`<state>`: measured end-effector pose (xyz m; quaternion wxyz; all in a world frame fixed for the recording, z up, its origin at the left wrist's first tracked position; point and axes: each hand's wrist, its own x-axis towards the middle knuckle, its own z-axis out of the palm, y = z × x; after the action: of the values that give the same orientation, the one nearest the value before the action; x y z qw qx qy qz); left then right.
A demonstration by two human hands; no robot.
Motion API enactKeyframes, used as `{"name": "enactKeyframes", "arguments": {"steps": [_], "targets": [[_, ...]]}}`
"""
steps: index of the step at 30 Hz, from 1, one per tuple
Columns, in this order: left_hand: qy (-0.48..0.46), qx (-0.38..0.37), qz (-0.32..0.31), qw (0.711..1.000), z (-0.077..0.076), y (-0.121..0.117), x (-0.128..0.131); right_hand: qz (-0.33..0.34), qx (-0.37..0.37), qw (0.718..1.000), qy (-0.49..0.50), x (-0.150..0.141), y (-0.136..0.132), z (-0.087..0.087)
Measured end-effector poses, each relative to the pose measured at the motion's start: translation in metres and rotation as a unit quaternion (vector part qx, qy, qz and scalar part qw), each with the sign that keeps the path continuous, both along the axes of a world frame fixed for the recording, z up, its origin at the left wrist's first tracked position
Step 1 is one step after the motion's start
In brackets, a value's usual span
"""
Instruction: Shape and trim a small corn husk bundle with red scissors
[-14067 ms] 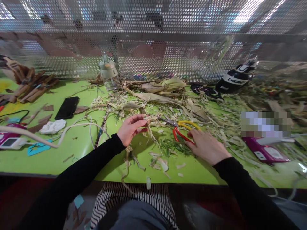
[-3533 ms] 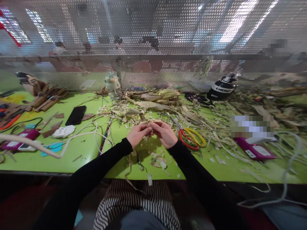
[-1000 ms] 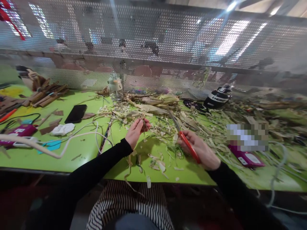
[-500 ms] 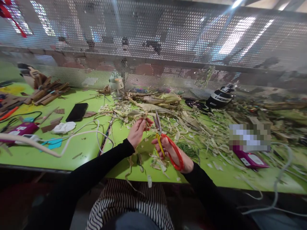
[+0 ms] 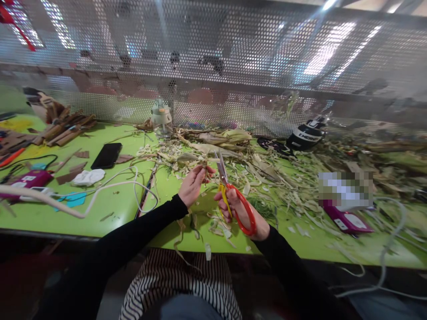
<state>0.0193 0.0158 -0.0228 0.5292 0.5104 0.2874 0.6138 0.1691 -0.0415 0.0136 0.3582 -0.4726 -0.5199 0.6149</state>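
My left hand [image 5: 191, 186] is raised over the green table [image 5: 110, 204], fingers pinched on a small dry husk piece [image 5: 204, 170]. My right hand [image 5: 240, 212] grips scissors [image 5: 233, 195] with one red and one yellow handle. Their blades point up and away, slightly parted, close beside the husk piece. Both arms wear black sleeves. A heap of dried corn husks and strips [image 5: 216, 142] lies just beyond my hands.
A black phone [image 5: 106, 155], a white cloth [image 5: 87, 177], white cables [image 5: 100, 189] and a magenta device [image 5: 30, 180] lie at left. Brown strips [image 5: 66, 126] are piled far left. A bottle [image 5: 161, 118] stands by the perforated metal screen [image 5: 213, 66]. Another magenta device [image 5: 347, 218] sits right.
My right hand picked up the scissors from the table at right and brought them to the husk piece in my left hand. The blades now stand closer to it.
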Motion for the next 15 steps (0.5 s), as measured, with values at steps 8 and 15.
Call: {"name": "enactKeyframes", "arguments": {"steps": [8, 15], "targets": [[0.004, -0.011, 0.006, 1.000, 0.001, -0.001, 0.001, -0.031, 0.006, 0.998, -0.060, 0.002, -0.002, 0.000], [0.050, -0.004, 0.056, 0.997, 0.009, 0.003, -0.009, -0.040, 0.089, 0.986, -0.135, 0.028, 0.014, -0.006]]}}
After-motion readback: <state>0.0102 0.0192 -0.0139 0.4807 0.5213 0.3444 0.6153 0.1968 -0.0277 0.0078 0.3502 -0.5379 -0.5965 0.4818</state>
